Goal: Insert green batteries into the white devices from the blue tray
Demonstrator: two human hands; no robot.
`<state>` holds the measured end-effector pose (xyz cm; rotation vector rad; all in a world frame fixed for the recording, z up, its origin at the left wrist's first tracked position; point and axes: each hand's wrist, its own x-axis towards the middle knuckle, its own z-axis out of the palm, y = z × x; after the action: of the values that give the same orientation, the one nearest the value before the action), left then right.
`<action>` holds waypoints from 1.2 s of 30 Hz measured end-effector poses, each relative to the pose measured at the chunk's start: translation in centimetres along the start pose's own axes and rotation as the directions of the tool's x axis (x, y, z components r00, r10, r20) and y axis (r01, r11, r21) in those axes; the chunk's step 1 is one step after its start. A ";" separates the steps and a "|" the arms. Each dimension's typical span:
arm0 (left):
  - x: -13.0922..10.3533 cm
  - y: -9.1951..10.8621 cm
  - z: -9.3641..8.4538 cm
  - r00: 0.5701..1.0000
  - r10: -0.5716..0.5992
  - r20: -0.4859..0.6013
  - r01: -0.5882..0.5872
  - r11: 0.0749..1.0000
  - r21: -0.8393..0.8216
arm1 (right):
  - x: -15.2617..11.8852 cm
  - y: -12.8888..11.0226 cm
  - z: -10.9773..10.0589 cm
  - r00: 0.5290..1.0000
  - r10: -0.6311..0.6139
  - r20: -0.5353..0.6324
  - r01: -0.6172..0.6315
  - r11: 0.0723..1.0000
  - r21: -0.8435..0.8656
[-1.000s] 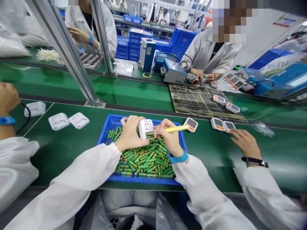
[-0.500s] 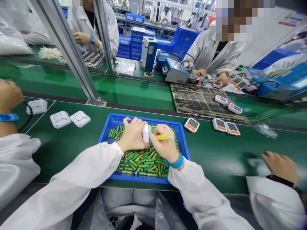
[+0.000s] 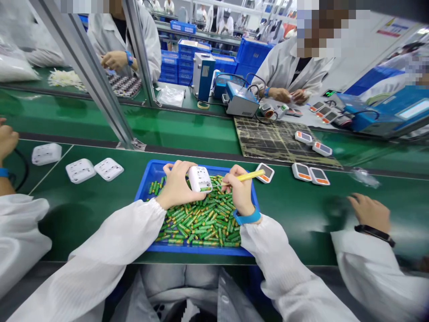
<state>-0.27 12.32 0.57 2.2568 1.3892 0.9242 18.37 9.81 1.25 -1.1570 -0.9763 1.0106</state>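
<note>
My left hand (image 3: pixel 177 184) is closed around the edge of a small white plastic device (image 3: pixel 200 176), held over the tray with its back turned up. A green battery shows in a slot along the device's lower edge. My right hand (image 3: pixel 241 192) pinches a thin tool with a yellow handle (image 3: pixel 251 175). Its narrow tip points left towards that slot; whether it touches cannot be made out. Beneath both hands lies a blue tray (image 3: pixel 204 251) filled with loose green batteries (image 3: pixel 204 219).
White devices (image 3: pixel 80 170) lie back-up on the left of the green bench. Orange-and-white devices with screens (image 3: pixel 301 171) lie to the right. A co-worker's hand (image 3: pixel 370 212) rests at the right, another (image 3: pixel 6 139) at far left. A metal post (image 3: pixel 87 76) slants behind the tray.
The white device has turned from edge-on so that its back now faces me. My right hand has moved right, away from the device, and the yellow tool now points left at it.
</note>
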 end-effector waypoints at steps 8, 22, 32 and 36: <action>0.0 0.2 -0.2 1.000 -0.027 -0.002 0.027 0.999 -0.042 | -0.1 0.0 0.0 1.000 -0.001 0.025 0.001 1.000 0.025; 0.0 0.0 0.0 0.995 0.075 -0.061 -0.073 0.997 0.039 | 0.6 -0.2 0.0 0.820 0.505 0.269 -0.571 0.699 0.431; 0.5 -1.1 -0.8 0.994 0.026 -0.105 -0.001 0.971 0.239 | 0.8 0.2 -1.2 0.788 0.512 0.343 -0.614 0.611 0.499; 1.5 -4.2 -3.8 0.906 -0.276 -0.322 0.341 0.925 0.167 | 1.0 1.1 -1.4 0.789 0.512 0.341 -0.613 0.617 0.493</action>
<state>-5.19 15.36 1.48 2.0107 2.0047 1.0687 19.88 10.58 0.08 -0.8568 -0.3324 1.8055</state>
